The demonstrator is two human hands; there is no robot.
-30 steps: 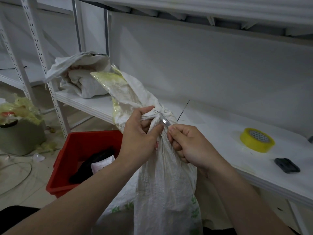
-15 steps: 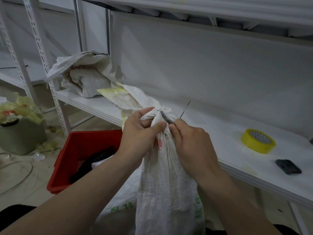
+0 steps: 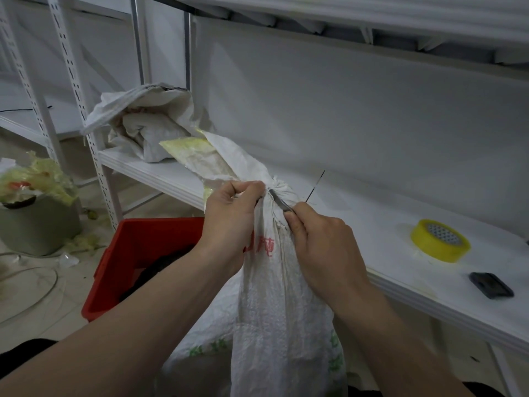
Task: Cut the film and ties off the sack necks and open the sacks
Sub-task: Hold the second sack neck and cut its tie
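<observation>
Sack: white woven sack (image 3: 274, 296) stands upright at centre frame and runs down to 6 o'clock, in front of the white shelf (image 3: 372, 230). Red print on its upper front, green print low down.
Sack neck: sack neck (image 3: 279, 190) is bunched tight just above centre. The loose top trails toward 10 o'clock, over the shelf edge.
Film: yellowish film (image 3: 191, 149) clings to that loose top, 10 o'clock of the neck.
Left hand: left hand (image 3: 229, 222) at 9 o'clock of the neck, fingers curled and pressed together, gripping the bunched cloth right at the gather.
Right hand: right hand (image 3: 323, 245) at 4 o'clock of the neck, thumb and forefinger pinching a thin blade. Other fingers are folded under, against the sack.
Blade: blade (image 3: 279, 200) slants toward 10 o'clock with its tip at the gather, touching cloth. Whether it sits under a tie, cannot tell.
Strand: thin dark strand (image 3: 315, 186) sticks up at 2 o'clock of the neck. What it is attached to is unclear.
Shelf, right: yellow tape roll (image 3: 439, 243) lies flat at 3 o'clock. A small black object (image 3: 491, 285) sits near it at 4 o'clock, apart.
Shelf, left: second sack (image 3: 148, 121), crumpled, at 10 o'clock.
Floor: red crate (image 3: 137, 253) at 8 o'clock, just beside the sack, with dark things inside. A grey-green bin (image 3: 37, 224) at 9 o'clock is heaped with yellowish scraps.
</observation>
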